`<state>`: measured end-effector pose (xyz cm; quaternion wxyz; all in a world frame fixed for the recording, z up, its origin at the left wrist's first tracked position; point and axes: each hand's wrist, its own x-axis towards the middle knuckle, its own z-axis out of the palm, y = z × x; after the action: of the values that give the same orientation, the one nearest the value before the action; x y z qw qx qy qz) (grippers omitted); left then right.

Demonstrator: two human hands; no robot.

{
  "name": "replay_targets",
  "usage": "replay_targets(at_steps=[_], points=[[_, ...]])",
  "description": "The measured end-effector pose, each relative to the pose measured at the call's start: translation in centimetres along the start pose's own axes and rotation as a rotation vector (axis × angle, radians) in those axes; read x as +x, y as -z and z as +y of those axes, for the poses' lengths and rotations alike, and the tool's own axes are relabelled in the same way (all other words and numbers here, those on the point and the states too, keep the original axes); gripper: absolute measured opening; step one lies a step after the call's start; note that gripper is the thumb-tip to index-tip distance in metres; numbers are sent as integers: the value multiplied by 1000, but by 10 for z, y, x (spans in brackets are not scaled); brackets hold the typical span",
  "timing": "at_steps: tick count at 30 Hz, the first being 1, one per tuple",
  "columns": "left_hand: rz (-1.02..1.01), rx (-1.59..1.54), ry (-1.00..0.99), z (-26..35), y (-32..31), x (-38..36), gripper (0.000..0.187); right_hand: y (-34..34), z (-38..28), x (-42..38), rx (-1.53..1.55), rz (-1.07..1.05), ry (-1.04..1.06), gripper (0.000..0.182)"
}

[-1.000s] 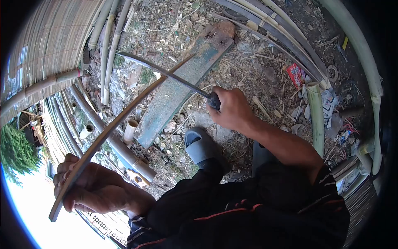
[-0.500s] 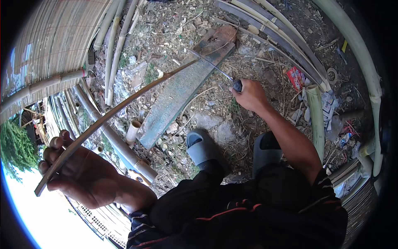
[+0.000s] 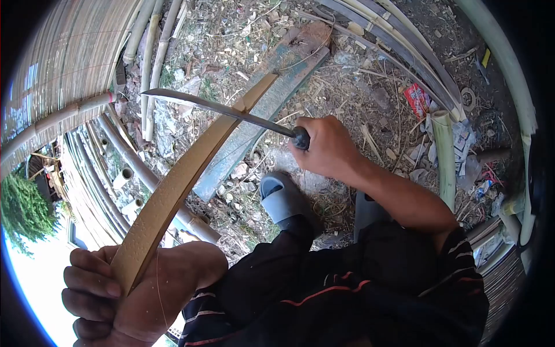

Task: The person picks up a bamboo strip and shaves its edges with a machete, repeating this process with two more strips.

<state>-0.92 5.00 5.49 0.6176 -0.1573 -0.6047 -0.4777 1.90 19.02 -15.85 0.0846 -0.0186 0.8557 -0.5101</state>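
Note:
A long split bamboo strip (image 3: 179, 182) slants up from lower left, its pale broad face showing. My left hand (image 3: 136, 289) is wrapped round its lower end. The far end of the strip reaches over a worn green-painted board (image 3: 231, 147) on the ground. My right hand (image 3: 326, 144) is closed on the dark handle of a long knife (image 3: 196, 103). The knife's blade crosses the strip near its far end and points left. A small raised piece shows on the strip where the blade meets it.
Bamboo poles (image 3: 151, 75) and a slatted bamboo screen (image 3: 69, 63) are at the left. Bent strips (image 3: 399, 46), a green bamboo piece (image 3: 444, 150) and a red wrapper (image 3: 415, 101) lie at the right. Grey sandals (image 3: 283, 199) are below the board.
The strip has turned from its narrow edge to its broad face, and my left hand has moved down and right. The knife has swung left across the strip as my right hand moved left.

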Motion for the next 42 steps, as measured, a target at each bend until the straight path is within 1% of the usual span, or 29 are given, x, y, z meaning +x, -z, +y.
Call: replay_targets(at_steps=[1,2,4,5,6,7,8,9,10,12,13,15,16,18,19,20,22,23,24,26,27,28,30,31,32,34,35,38,42], points=[[-48,-116,61,2,7,1,44,1,0,-7,0,-21,1,22],[-40,-99,46,-1,9,1,45,5,-1,-15,2,-34,6,19],[-67,-82,38,-1,14,-1,43,30,-34,-30,-12,-143,196,23],[-115,-45,53,0,31,2,41,36,-42,-31,75,-120,385,22],[-159,-12,58,1,44,6,39,25,-31,-27,81,-119,384,22],[-162,57,-22,13,16,-14,35,5,-9,-18,46,-32,255,21],[-452,-6,-6,12,31,-7,38,-11,13,-9,5,56,125,20],[-421,-11,-21,14,30,-10,39,-14,36,4,-72,-57,-231,26],[-389,-21,-42,15,27,-14,42,-9,43,4,-152,-34,-171,30],[-294,-115,-35,9,19,-19,35,-5,27,-16,-49,-53,-47,26],[-233,-161,5,12,21,-16,36,-1,13,-28,64,-60,80,24],[-22,16,-65,1,5,-16,38,-2,6,-32,183,-6,307,21],[35,74,-65,-2,3,-13,39,-19,22,-29,187,-5,302,21],[79,146,-34,-8,4,-7,37,-40,57,-4,117,-26,-189,21],[62,161,-17,-11,10,-5,36,-38,65,3,52,-91,-292,20],[62,147,-19,-16,13,-2,36,-39,68,-1,54,-76,-292,20],[67,148,11,-21,24,2,36,-29,49,-20,-13,-11,-18,20],[45,201,31,-24,30,9,39,-24,48,-25,-3,-106,95,21],[53,211,30,-29,32,11,39,-28,60,-18,-8,-116,101,21],[56,176,100,-32,34,14,39,-40,95,0,-54,-112,-387,21],[40,171,111,-30,33,13,39,-32,96,7,-162,-50,-303,22],[38,157,109,-32,30,14,39,-28,91,3,-159,-37,-305,22],[73,169,98,-34,28,13,39,-21,73,-18,-184,-138,-241,23],[69,172,100,-35,28,14,39,-21,75,-28,-141,-149,-114,24],[78,165,104,-36,30,14,40,-22,89,-21,-143,-154,-108,24],[116,169,118,-35,28,13,40,-21,113,-6,-184,-92,-394,24],[98,162,141,-33,28,13,40,-15,111,-4,-294,-142,-403,24],[81,134,158,-29,27,11,40,-2,78,-21,-260,-177,-366,23],[76,133,190,-30,37,12,42,-11,104,-38,-236,-9,-297,21]])
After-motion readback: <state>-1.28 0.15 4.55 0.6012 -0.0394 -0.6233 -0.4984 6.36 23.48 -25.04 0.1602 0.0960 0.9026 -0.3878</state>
